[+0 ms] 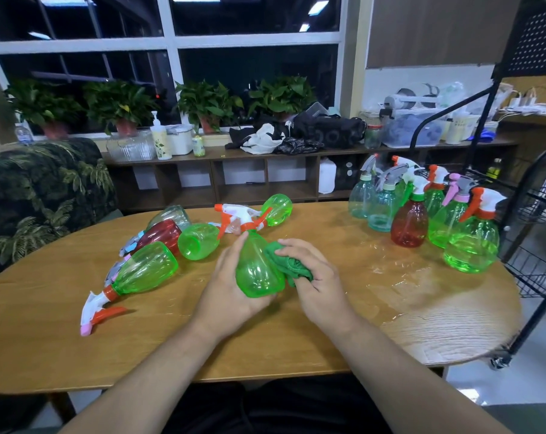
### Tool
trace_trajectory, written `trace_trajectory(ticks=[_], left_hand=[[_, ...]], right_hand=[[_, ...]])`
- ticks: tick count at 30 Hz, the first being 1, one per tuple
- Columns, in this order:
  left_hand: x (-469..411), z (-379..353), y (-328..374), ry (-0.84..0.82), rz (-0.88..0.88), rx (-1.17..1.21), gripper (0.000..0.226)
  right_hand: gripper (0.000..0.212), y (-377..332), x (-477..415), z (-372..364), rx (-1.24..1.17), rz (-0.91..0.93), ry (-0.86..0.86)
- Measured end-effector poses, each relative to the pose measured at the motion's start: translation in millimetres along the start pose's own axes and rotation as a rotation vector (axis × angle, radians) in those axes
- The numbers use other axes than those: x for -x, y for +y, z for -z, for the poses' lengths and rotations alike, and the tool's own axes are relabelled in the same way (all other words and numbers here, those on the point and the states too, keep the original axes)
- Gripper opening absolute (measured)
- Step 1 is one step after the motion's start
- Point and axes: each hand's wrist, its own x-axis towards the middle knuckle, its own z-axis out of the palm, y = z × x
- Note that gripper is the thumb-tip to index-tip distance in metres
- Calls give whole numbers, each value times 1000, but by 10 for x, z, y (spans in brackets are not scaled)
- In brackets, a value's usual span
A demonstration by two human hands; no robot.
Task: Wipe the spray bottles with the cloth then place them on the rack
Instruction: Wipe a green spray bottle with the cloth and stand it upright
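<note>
Bottles (146, 270) lie tumbled across the desk's (296, 346) left half. At centre, the left hand (228, 296) curls its fingers round a green bottle (256, 270), and the right hand (318, 283) pinches a green cloth (292, 267) against it. Upright bottles (409, 223) crowd the desk's right edge, just beside the black rack (530, 264).

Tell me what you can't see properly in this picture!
Head view:
- Green cloth: mostly covered by the right hand.
- Held green bottle: the side in the palm is hidden by the left hand.
- Rack: cut off by the right edge.
- Clear lying bottle: mostly hidden behind the red bottle.
- Pump bottle on the far shelf: label too small to read.
</note>
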Motion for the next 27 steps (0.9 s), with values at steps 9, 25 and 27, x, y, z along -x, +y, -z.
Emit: trace_trajectory(ticks=[9,25,27], left_hand=[[-64,63,-50,183,187,136,120],[-1,82,-15,-3,8,163,118],[22,78,20,-55,-26,152,119]], right_hand=[[71,-44,67,-43,27,66,-94],[74,-76,60,-9,14,40,37],[81,-92,54,-23,16,10,36]])
